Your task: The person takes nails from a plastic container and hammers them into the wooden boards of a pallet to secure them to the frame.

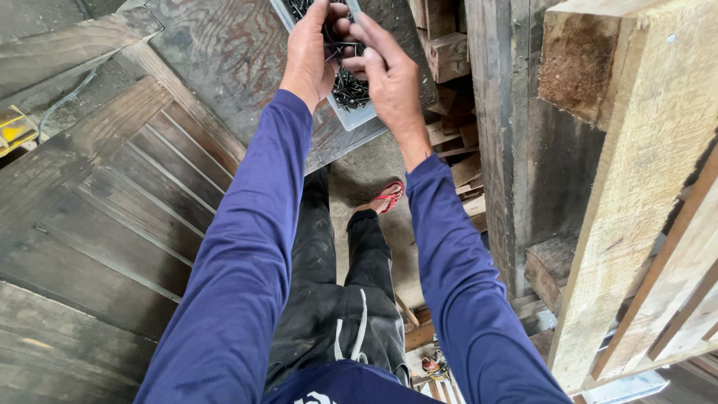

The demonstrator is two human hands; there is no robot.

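A shallow pale grey tray (357, 117) full of dark nails (348, 88) rests on a worn plywood sheet (232, 60) at the top of the view. Both my hands reach into it. My left hand (308, 54) has its fingers curled around several nails. My right hand (390, 78) pinches nails between thumb and fingertips just beside the left one. Long blue sleeves cover both arms.
Grey weathered planks (97, 217) lie to the left. Pale wooden beams and pallet parts (628, 209) stand close on the right, with stacked wood blocks (449, 52) behind. My foot in a red sandal (388, 197) stands on the concrete below. A yellow object (13, 129) sits at the far left.
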